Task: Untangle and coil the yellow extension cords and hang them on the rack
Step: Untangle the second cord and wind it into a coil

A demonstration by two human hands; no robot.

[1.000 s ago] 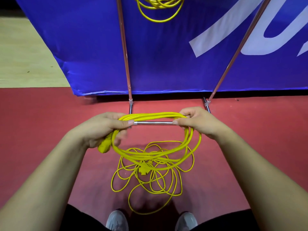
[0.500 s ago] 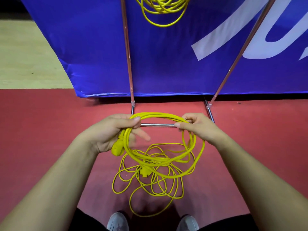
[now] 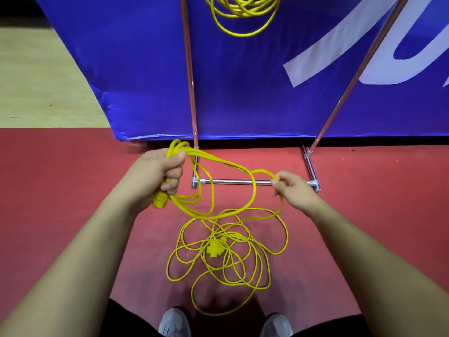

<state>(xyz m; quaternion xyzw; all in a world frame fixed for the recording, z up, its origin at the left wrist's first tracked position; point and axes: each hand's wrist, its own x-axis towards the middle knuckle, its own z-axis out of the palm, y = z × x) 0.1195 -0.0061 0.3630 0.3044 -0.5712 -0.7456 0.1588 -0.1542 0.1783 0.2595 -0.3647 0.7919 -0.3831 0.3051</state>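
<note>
Yellow cord in left hand, right hand; coil on rack

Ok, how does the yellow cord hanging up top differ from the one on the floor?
The hanging cord is a gathered bundle of loops off the ground; the floor cord sprawls in loose, crossing loops. No hand touches the hanging cord; the floor cord runs up to the left hand, gripping several loops, and the right hand, pinching one strand. Both are yellow.

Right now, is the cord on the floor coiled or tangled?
Tangled: the yellow cord lies in crossing loops around its plug on the floor. The left hand grips a few loops; the right hand pinches one strand.
</note>
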